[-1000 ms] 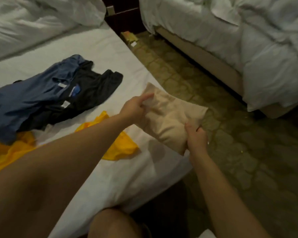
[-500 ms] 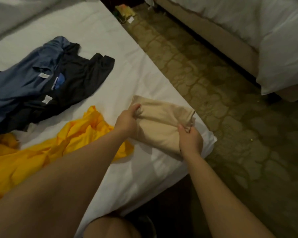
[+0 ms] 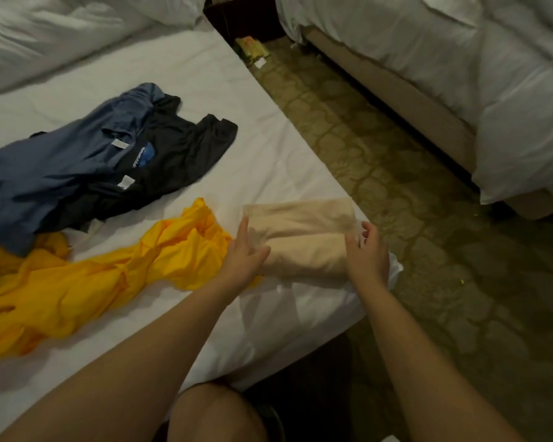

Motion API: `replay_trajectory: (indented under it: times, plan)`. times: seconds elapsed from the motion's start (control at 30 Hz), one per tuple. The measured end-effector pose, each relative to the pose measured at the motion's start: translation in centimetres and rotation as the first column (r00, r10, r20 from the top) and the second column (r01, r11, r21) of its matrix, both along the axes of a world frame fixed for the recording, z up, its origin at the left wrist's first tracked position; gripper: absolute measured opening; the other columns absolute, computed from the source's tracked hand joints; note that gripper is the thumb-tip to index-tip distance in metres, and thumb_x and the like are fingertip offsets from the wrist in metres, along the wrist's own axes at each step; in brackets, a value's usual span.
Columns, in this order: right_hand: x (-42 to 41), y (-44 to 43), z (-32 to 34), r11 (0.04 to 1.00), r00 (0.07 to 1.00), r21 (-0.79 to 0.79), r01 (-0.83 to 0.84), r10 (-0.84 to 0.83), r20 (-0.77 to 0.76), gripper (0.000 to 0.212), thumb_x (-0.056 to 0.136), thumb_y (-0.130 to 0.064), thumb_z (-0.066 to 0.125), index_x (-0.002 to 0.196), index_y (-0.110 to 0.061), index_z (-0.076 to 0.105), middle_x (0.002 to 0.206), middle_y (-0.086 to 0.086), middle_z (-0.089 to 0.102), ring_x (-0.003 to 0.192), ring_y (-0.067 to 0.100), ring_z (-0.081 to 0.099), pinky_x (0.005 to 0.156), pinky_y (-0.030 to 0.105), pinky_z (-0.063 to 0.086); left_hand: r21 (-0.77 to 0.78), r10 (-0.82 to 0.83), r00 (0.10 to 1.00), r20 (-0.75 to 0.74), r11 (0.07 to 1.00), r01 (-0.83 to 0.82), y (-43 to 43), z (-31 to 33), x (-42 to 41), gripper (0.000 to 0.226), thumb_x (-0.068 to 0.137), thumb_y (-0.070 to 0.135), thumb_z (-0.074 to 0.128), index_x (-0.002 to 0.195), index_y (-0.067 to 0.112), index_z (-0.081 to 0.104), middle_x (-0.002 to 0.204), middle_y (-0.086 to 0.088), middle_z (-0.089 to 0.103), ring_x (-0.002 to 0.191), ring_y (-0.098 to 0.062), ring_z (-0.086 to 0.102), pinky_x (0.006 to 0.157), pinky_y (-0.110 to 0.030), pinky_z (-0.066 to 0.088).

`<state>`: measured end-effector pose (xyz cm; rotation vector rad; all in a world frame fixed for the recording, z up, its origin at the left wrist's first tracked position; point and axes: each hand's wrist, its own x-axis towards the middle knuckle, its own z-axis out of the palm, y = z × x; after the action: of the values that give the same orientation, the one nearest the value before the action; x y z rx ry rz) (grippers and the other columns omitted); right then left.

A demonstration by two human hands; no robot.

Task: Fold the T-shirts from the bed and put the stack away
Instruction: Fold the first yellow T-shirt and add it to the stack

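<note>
A folded beige T-shirt (image 3: 304,237) lies on the near right corner of the white bed (image 3: 205,90). My left hand (image 3: 245,255) touches its left end with straight fingers. At its right end my right hand (image 3: 364,250) rests with relaxed fingers. A crumpled yellow T-shirt (image 3: 103,272) lies just left of my left hand. Farther back on the sheet, a blue T-shirt (image 3: 61,167) overlaps a black T-shirt (image 3: 179,154), both unfolded.
A white duvet (image 3: 61,27) is bunched at the head of the bed. Patterned floor (image 3: 428,218) runs between this bed and a second bed (image 3: 460,59) at the right. A dark nightstand (image 3: 243,14) stands at the back, with a small yellow packet (image 3: 253,51) on the floor. My knee (image 3: 217,413) shows at the bottom.
The beige T-shirt was held up in both hands, then brought down onto the bed corner. Both hands have let go of it and now lie open at its ends.
</note>
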<state>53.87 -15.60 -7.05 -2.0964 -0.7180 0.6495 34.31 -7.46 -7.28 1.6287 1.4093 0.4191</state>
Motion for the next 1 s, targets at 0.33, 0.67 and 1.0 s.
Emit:
replay_trajectory:
  times: [0.33,0.67,1.0]
  plan:
    - [-13.2,0.1,2.0,0.944,0.893,-0.071,-0.323,0.329,0.307,0.045,0.092,-0.027,0.049,0.135,-0.013,0.043,0.137,0.009,0.045,0.124,0.027,0.040,0.102,0.040,0.029,0.142,0.230,0.971,-0.061,0.965,-0.220,-3.3,2.1,-11.7,0.068,0.092,0.030,0.055,0.148,0.022,0.018,0.150,-0.011,0.030,0.135,-0.027,0.034,0.107,-0.046,0.035]
    - [-24.1,7.0,-1.0,0.876,0.845,-0.109,-0.470,0.482,0.230,0.060,0.090,-0.024,0.058,0.142,-0.009,0.032,0.142,0.019,0.034,0.129,0.034,0.035,0.101,0.037,0.030,0.309,0.344,0.873,-0.346,0.920,-0.241,-2.5,1.0,-26.5,0.062,0.088,0.031,0.062,0.142,0.015,0.036,0.140,-0.016,0.039,0.125,-0.032,0.040,0.099,-0.039,0.035]
    - [-25.3,1.4,-0.9,0.897,0.909,0.176,-0.405,0.375,0.182,0.009,0.087,-0.019,0.058,0.082,-0.012,0.055,0.079,0.007,0.053,0.074,0.023,0.048,0.059,0.023,0.022,0.354,0.335,0.899,-0.283,0.907,-0.227,-1.5,0.8,-28.1,0.007,0.088,0.009,0.058,0.089,0.002,0.059,0.095,-0.020,0.057,0.088,-0.034,0.053,0.070,-0.035,0.035]
